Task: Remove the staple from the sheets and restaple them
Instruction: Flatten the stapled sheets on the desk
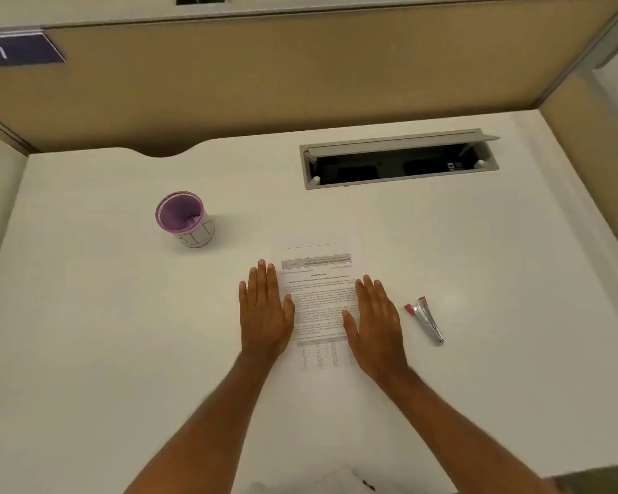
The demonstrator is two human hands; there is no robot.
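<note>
The printed sheets (318, 301) lie flat on the white desk (122, 333), text facing away from me. My left hand (264, 311) rests palm down on their left edge, fingers straight and holding nothing. On the right edge my right hand (375, 319) lies flat in the same way. A small silver stapler with red ends (425, 319) lies on the desk just right of my right hand, apart from it. The staple itself is too small to make out.
A purple-rimmed cup (184, 219) stands at the back left with something small inside. An open cable hatch (400, 160) is set into the desk at the back right. Beige partition walls (264, 76) enclose the desk.
</note>
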